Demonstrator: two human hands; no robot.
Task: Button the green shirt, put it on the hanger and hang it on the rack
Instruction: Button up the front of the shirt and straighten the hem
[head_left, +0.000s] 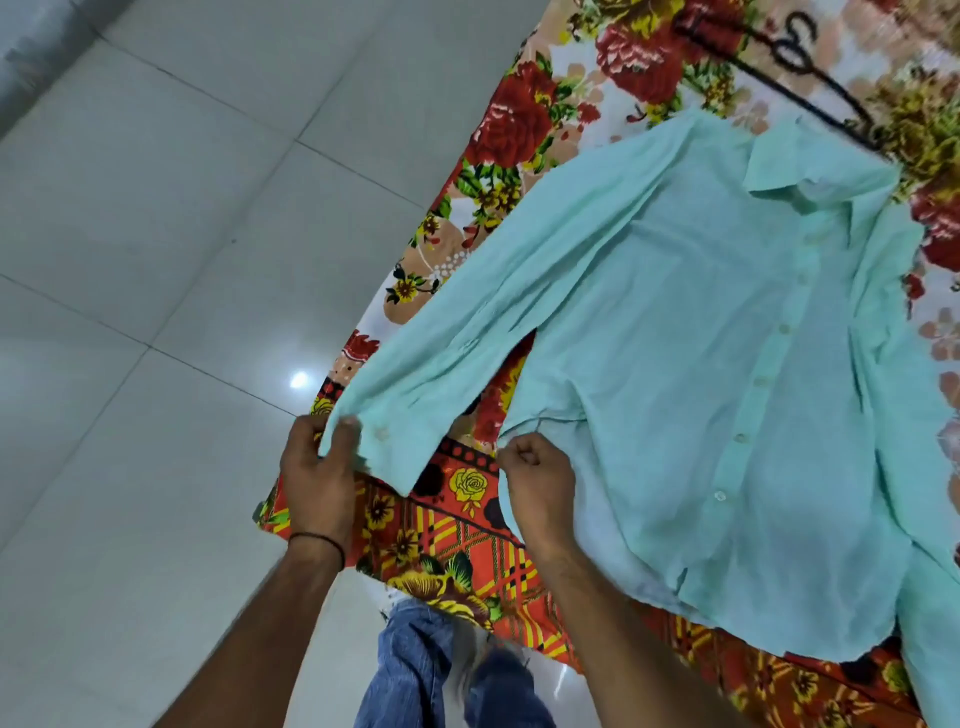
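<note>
Pale grey tile floor (156, 260) fills the left half of the view. One light glints off it.

One floral sheet (441, 519), red, orange and yellow, covers the surface on the right. Its edge runs diagonally against the tiles.

One green shirt (701, 364) lies flat on the sheet, front side up, with the collar (810, 166) at the far end and the hem towards us. The front panels meet along the placket. We cannot tell whether every button is fastened. One sleeve (467, 338) stretches out towards the lower left. The other sleeve is mostly out of frame on the right.

Blue jeans (410, 670) show at the bottom edge, between our two bare forearms.

One black hanger (795, 57) lies on the sheet beyond the collar. Its near end reaches the collar, but we cannot tell if it lies over or under it.

There are two hands. The left grip (317, 467) is closed round the cuff end of the stretched sleeve, thumb on top. The right grip (535, 467) is curled tight and pinches the shirt's side edge just below the underarm.

We count six pale buttons (783, 328) down the placket, and one more button (382, 432) on the cuff.

One thin black band (319, 540) circles the left wrist.
</note>
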